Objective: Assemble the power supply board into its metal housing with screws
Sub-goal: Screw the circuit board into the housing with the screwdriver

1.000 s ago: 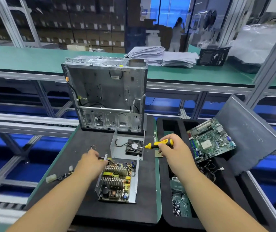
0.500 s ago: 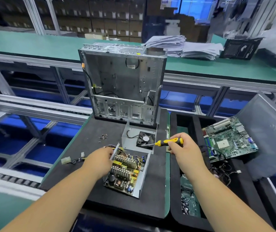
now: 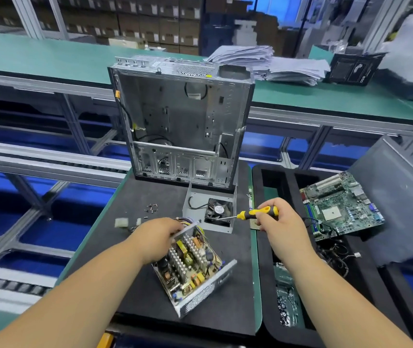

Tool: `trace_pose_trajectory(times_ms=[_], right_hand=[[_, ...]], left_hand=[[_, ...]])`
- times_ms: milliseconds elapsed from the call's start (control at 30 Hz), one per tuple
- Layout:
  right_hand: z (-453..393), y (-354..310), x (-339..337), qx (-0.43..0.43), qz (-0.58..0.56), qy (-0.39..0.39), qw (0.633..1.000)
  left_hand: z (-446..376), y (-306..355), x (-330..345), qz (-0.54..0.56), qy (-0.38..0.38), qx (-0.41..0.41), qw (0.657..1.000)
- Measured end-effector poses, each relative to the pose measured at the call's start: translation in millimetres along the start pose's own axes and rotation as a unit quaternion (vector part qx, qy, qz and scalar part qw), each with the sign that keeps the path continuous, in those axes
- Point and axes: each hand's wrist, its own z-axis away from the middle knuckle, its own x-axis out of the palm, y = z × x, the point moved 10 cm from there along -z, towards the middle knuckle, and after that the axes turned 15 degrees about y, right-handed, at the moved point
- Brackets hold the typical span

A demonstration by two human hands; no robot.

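The power supply board (image 3: pixel 190 267) sits in its open metal housing (image 3: pixel 208 292), turned at an angle on the black mat. My left hand (image 3: pixel 155 239) grips the housing's upper left wall. My right hand (image 3: pixel 280 222) holds a yellow and black screwdriver (image 3: pixel 255 213), tip pointing left over the fan. The housing's other half (image 3: pixel 195 209), a grey metal cover with a black fan (image 3: pixel 219 212), lies just behind. Several small screws (image 3: pixel 151 208) lie loose on the mat to the left.
An open grey computer case (image 3: pixel 182 126) stands upright at the back of the mat (image 3: pixel 135 292). A black foam tray (image 3: pixel 265 272) on the right holds a green motherboard (image 3: pixel 338 204), cables and another board. A white connector (image 3: pixel 120 222) lies left of my hand.
My left hand has turned the housing with the board clockwise, so it now lies diagonally. The right hand keeps the screwdriver over the fan. My view has shifted left.
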Motion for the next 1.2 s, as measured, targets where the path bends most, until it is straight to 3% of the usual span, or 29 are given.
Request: trace_pose_trajectory(times_ms=[133, 233, 300, 400, 500, 567, 633, 700, 767, 833, 1033, 1200], right_hand=[[-1, -1, 5, 0.012, -0.006, 0.01, 1.0], [-4, 5, 10, 0.034, -0.021, 0.023, 0.999], [-7, 12, 16, 0.065, -0.057, 0.029, 0.996], [-11, 25, 34, 0.135, -0.137, 0.024, 0.981], [-10, 32, 61, 0.181, -0.176, -0.003, 0.968], [-9, 34, 79, 0.197, -0.193, -0.02, 0.961], [-7, 33, 94, 0.209, -0.205, -0.031, 0.956], [-6, 32, 105, 0.218, -0.208, -0.034, 0.953], [-4, 31, 112, 0.226, -0.208, -0.032, 0.951], [-4, 32, 117, 0.233, -0.197, -0.028, 0.952], [-6, 39, 118, 0.257, -0.18, -0.005, 0.949], [-7, 44, 117, 0.258, -0.178, 0.0, 0.95]], left_hand=[[-6, 20, 11, 0.015, -0.046, 0.079, 0.996], [-8, 16, 13, 0.058, -0.054, 0.069, 0.994], [-7, 0, 11, 0.142, -0.045, -0.003, 0.989], [-2, -54, 1, 0.242, 0.053, -0.188, 0.95], [13, -114, -3, 0.184, 0.102, -0.315, 0.926], [16, -134, -1, 0.17, 0.1, -0.326, 0.924], [6, -132, -2, 0.174, 0.098, -0.26, 0.945], [-9, -114, -4, 0.15, 0.09, -0.14, 0.975], [-22, -93, 4, 0.055, 0.056, -0.02, 0.997], [-34, -81, 17, -0.046, 0.021, 0.05, 0.997], [-56, -62, 42, -0.191, 0.006, 0.129, 0.973], [-57, -53, 42, -0.23, 0.015, 0.157, 0.96]])
